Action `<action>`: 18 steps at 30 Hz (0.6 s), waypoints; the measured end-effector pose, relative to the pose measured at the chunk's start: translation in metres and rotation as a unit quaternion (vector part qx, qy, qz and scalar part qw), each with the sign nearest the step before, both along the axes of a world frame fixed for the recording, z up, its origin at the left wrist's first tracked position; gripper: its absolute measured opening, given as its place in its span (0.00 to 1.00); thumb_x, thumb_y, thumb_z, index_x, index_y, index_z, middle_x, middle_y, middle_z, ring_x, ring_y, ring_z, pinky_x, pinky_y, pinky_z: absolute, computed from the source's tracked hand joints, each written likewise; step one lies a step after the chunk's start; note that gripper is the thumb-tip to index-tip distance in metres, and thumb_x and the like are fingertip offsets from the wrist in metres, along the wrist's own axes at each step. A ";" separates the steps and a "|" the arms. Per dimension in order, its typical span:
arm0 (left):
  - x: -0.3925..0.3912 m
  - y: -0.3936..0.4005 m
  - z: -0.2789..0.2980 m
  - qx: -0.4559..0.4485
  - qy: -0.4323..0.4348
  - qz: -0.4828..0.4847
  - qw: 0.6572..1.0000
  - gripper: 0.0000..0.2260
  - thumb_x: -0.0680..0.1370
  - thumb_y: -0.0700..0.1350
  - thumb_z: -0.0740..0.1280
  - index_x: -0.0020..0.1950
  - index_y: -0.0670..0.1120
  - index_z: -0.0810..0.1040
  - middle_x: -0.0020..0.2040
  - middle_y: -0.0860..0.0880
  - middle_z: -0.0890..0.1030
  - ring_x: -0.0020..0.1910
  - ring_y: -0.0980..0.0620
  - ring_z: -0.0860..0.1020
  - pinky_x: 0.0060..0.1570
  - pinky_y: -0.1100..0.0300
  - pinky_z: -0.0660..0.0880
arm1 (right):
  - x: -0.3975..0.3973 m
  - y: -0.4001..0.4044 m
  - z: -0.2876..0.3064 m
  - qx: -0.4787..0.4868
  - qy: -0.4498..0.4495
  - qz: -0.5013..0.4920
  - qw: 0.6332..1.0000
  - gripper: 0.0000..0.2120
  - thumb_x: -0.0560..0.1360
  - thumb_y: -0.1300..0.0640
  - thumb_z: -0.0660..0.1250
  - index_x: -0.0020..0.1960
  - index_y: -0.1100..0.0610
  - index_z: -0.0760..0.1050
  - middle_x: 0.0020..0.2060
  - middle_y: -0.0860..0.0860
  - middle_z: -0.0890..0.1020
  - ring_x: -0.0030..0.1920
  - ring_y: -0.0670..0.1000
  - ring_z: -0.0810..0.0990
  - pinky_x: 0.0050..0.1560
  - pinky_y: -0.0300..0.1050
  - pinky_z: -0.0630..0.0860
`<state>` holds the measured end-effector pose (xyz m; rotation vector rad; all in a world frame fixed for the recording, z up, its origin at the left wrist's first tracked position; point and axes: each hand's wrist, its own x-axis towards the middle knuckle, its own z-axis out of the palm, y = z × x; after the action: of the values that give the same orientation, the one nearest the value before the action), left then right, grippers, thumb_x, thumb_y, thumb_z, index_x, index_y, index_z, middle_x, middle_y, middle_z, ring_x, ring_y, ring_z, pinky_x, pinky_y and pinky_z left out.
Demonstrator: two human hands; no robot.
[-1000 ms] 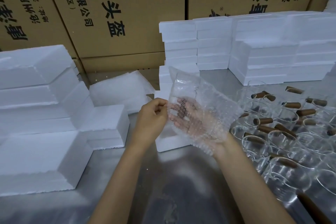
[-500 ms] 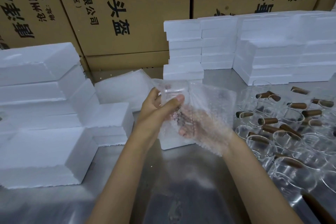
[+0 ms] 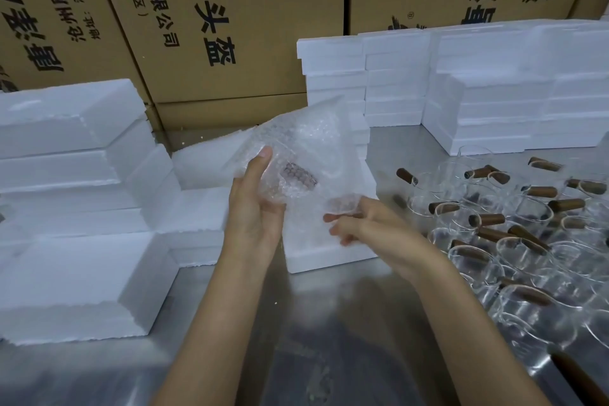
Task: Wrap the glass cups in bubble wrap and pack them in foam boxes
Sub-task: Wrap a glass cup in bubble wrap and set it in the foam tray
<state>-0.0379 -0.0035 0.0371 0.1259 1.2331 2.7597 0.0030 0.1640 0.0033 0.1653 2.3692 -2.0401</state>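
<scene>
Your left hand [image 3: 255,208] cradled the clear, crinkled bubble-wrap bundle [image 3: 303,168] from its left side, palm up, fingers curled under it and thumb pressed on top. Through the film a dark brown handle showed, so you had 1 glass cup with a brown wooden handle [image 3: 298,175] inside, raised above the low white foam box [image 3: 329,252] standing on the steel table [image 3: 329,323]. Your right hand [image 3: 359,222] sat just beside the bundle's lower right corner, fingers loosely bent; it seemed to pinch the loose flap there, though blur kept that from being certain.

You were, by my reading, midway through the wrapping step: the sheet covered the cup but its upper edge stood loose and unfolded. Your next move probably called for tucking that flap and the open top snugly round the glass, without squeezing hard, then lowering the bundle into the foam box below. Many unwrapped clear glass cups with brown handles [image 3: 514,234] waited at your right, and stacks of white foam boxes [image 3: 75,194] at your left.
</scene>
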 end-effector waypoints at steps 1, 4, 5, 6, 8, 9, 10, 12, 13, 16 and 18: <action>0.001 0.001 0.001 0.000 0.008 0.003 1.000 0.26 0.78 0.47 0.71 0.73 0.39 0.72 0.68 0.39 0.77 0.66 0.39 0.77 0.68 0.43 0.71 | 0.002 -0.001 0.001 0.012 0.004 0.051 0.999 0.12 0.69 0.56 0.73 0.53 0.53 0.81 0.50 0.50 0.85 0.43 0.47 0.82 0.45 0.39 0.78; 0.002 0.003 0.000 -0.001 0.024 -0.008 1.000 0.26 0.78 0.48 0.69 0.71 0.36 0.72 0.70 0.35 0.74 0.69 0.37 0.73 0.72 0.39 0.65 | 0.007 -0.008 0.007 -0.034 0.058 0.130 0.989 0.11 0.68 0.45 0.76 0.48 0.45 0.84 0.51 0.45 0.85 0.51 0.44 0.83 0.46 0.35 0.77; 0.002 0.004 -0.001 -0.003 0.027 -0.013 1.000 0.26 0.78 0.48 0.69 0.71 0.36 0.72 0.70 0.35 0.74 0.70 0.36 0.73 0.73 0.39 0.65 | 0.007 -0.011 0.008 -0.064 0.077 0.120 0.988 0.12 0.68 0.44 0.77 0.49 0.45 0.84 0.52 0.45 0.85 0.52 0.44 0.83 0.45 0.35 0.77; 0.001 0.006 -0.001 -0.007 0.032 -0.021 0.999 0.25 0.78 0.48 0.68 0.71 0.36 0.73 0.69 0.35 0.74 0.70 0.36 0.72 0.73 0.40 0.66 | 0.005 -0.014 0.009 -0.100 0.094 0.093 0.986 0.12 0.68 0.45 0.77 0.50 0.47 0.84 0.52 0.46 0.85 0.53 0.45 0.83 0.45 0.36 0.78; 0.000 0.009 -0.004 -0.026 0.048 -0.045 0.997 0.24 0.79 0.47 0.67 0.72 0.36 0.71 0.70 0.35 0.74 0.70 0.34 0.72 0.72 0.40 0.67 | 0.003 -0.015 0.010 -0.178 0.121 0.019 0.976 0.11 0.68 0.48 0.78 0.48 0.49 0.84 0.51 0.49 0.86 0.51 0.48 0.84 0.45 0.39 0.78; 0.000 0.010 -0.005 -0.036 0.054 -0.057 0.996 0.25 0.79 0.46 0.68 0.73 0.36 0.70 0.70 0.34 0.73 0.70 0.34 0.71 0.72 0.40 0.66 | 0.003 -0.014 0.011 -0.210 0.130 -0.013 0.969 0.12 0.67 0.50 0.78 0.49 0.51 0.84 0.50 0.50 0.86 0.49 0.48 0.84 0.44 0.40 0.78; 0.000 0.011 -0.006 -0.045 0.058 -0.065 0.995 0.27 0.77 0.44 0.69 0.73 0.35 0.69 0.70 0.34 0.74 0.70 0.35 0.72 0.72 0.40 0.66 | 0.003 -0.012 0.013 -0.235 0.134 -0.042 0.962 0.14 0.66 0.50 0.77 0.50 0.52 0.83 0.50 0.51 0.86 0.48 0.49 0.84 0.44 0.40 0.78; 0.000 0.012 -0.007 -0.070 0.055 -0.066 0.994 0.31 0.72 0.41 0.72 0.72 0.35 0.68 0.68 0.35 0.75 0.68 0.37 0.75 0.70 0.43 0.70 | 0.005 -0.005 0.017 -0.267 0.138 -0.090 0.950 0.18 0.65 0.50 0.76 0.53 0.56 0.82 0.49 0.52 0.85 0.50 0.50 0.83 0.47 0.43 0.76; -0.001 0.012 -0.008 -0.091 0.057 -0.068 0.992 0.30 0.70 0.41 0.73 0.70 0.36 0.69 0.67 0.36 0.77 0.65 0.38 0.77 0.67 0.45 0.74 | 0.006 -0.002 0.020 -0.278 0.139 -0.106 0.945 0.20 0.64 0.51 0.76 0.54 0.57 0.81 0.49 0.53 0.85 0.50 0.51 0.83 0.49 0.44 0.76; 0.000 0.010 -0.013 -0.178 0.086 -0.090 0.976 0.28 0.67 0.40 0.76 0.64 0.44 0.72 0.63 0.41 0.81 0.58 0.44 0.82 0.55 0.52 0.80 | 0.011 0.006 0.026 -0.308 0.136 -0.109 0.935 0.17 0.68 0.57 0.75 0.55 0.61 0.79 0.46 0.55 0.85 0.46 0.53 0.85 0.42 0.43 0.79; 0.001 0.008 -0.013 -0.246 0.130 -0.104 0.955 0.28 0.67 0.41 0.77 0.65 0.46 0.73 0.61 0.47 0.82 0.58 0.46 0.82 0.58 0.52 0.79 | 0.014 0.008 0.028 -0.311 0.136 -0.108 0.934 0.10 0.71 0.64 0.71 0.52 0.62 0.77 0.39 0.54 0.83 0.40 0.53 0.84 0.37 0.44 0.78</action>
<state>-0.0371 0.0045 0.0246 0.5467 1.8138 2.2309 0.0173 0.1716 0.0314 0.1401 1.7418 -2.9706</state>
